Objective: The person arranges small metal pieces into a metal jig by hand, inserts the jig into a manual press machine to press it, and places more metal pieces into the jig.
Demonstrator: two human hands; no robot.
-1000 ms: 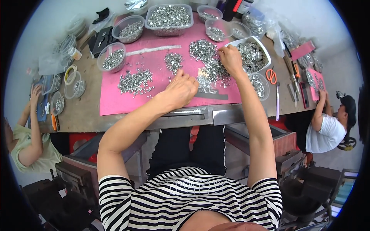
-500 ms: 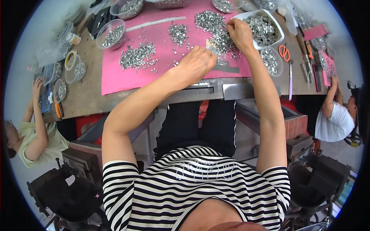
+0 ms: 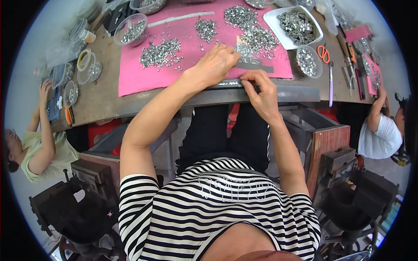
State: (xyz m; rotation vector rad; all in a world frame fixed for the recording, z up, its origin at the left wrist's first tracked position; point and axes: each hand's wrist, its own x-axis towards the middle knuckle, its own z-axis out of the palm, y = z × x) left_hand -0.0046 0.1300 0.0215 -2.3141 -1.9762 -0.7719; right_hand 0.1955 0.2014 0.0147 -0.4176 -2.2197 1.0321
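The dark metal channel (image 3: 227,87) with its row of silver pieces (image 3: 234,82) lies at the front edge of the table (image 3: 96,99), just below the left hand (image 3: 214,64) and reaching the right hand's (image 3: 262,93) fingertips; the hands are apart, fingers bent, and whether either pinches a piece I cannot tell

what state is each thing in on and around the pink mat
pink mat: spread flat, bearing silver piles
left hand: curled at the mat's front edge
right hand: bent at the metal channel, grip unclear
white tray: uncovered, holding silver pieces
scissors: lying down, blades unclear
clear tub beside scissors: uncovered, holding silver pieces
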